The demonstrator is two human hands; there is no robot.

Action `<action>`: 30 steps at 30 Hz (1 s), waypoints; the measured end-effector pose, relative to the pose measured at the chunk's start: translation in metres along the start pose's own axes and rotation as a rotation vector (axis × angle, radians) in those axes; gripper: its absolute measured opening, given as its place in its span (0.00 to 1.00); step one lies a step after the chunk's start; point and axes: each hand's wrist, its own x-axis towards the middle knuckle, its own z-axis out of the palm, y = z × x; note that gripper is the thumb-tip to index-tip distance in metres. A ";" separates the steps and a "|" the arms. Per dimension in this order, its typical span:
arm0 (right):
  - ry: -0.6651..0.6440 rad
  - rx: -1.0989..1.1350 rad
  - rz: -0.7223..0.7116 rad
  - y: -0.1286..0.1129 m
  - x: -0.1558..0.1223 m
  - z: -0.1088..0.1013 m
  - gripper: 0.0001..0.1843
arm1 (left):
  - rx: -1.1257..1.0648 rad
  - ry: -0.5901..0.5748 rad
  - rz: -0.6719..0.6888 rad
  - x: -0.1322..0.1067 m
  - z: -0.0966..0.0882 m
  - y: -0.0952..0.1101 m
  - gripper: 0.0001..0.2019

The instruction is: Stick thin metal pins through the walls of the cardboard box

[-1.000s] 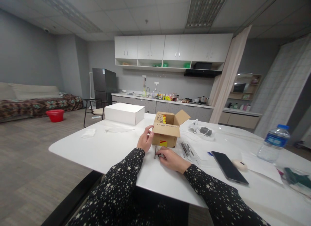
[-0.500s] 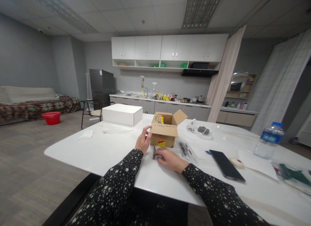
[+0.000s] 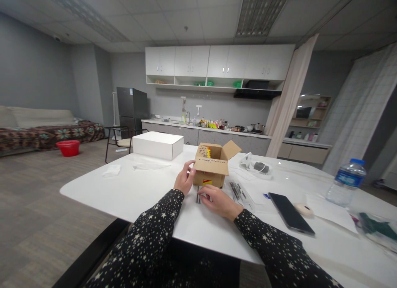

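A small open cardboard box (image 3: 211,167) stands on the white table, its front flap raised and bearing a row of small metal heads or holes. At the box's left front corner my left hand (image 3: 185,179) grips the edge with curled fingers. My right hand (image 3: 219,202) is low in front of the box, thumb and fingers pinched at thin metal pieces that look like screws (image 3: 197,199), upright on the tabletop. The fingertips partly hide them. Close by on the right lies a clear plastic bag of dark, slender metal pieces (image 3: 238,191).
Behind on the left is a white box (image 3: 158,145). To the right are a black phone (image 3: 290,213), a round beige object (image 3: 304,209), a water bottle (image 3: 346,182) and a white device with cable (image 3: 259,168). The table's front edge runs below my forearms.
The view has shifted slightly. My right fingers have lifted a little by the metal pieces, and a second piece now shows more clearly. My left hand stays at the box.
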 end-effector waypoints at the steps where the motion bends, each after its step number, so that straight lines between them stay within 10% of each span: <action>1: 0.021 -0.012 -0.029 -0.001 0.001 -0.001 0.08 | -0.002 -0.002 -0.004 0.000 0.000 0.000 0.20; 15: 0.472 -0.303 -0.366 -0.031 0.042 -0.035 0.08 | 0.017 -0.002 -0.017 -0.001 -0.022 -0.005 0.21; 30: 0.212 -0.384 0.276 0.004 0.098 -0.063 0.19 | -0.035 -0.006 -0.021 0.005 -0.011 -0.005 0.21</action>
